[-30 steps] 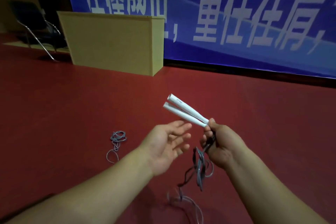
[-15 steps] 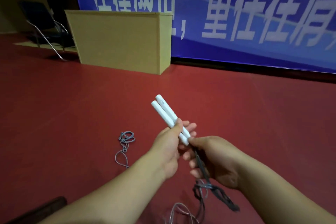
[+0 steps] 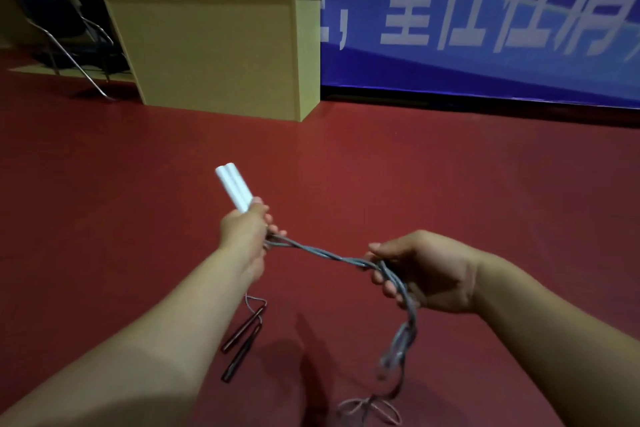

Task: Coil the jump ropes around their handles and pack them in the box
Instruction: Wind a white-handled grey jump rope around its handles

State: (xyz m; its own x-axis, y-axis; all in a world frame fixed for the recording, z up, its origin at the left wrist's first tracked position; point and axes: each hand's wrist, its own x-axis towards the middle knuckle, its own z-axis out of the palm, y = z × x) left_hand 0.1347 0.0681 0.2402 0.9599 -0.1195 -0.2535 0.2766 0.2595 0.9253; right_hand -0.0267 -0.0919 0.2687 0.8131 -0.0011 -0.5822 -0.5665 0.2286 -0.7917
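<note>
My left hand [image 3: 246, 229] grips two white jump-rope handles [image 3: 234, 190] held side by side, their free ends pointing up and away. A twisted grey rope [image 3: 323, 253] runs from them to my right hand [image 3: 420, 270], whose fingers curl round the bundled strands. The rest of the rope [image 3: 398, 347] hangs from that hand to the red floor. A second jump rope with dark handles [image 3: 244, 340] lies on the floor under my left forearm.
A tall tan box-like stand [image 3: 221, 52] rests on the red floor at the back, against a blue banner [image 3: 467, 10]. A dark metal-framed chair [image 3: 65, 31] is at the far left.
The white handles passed from my right hand to my left. My right hand slid down the rope and moved out to the right, drawing the strands taut between the hands. The view shifted.
</note>
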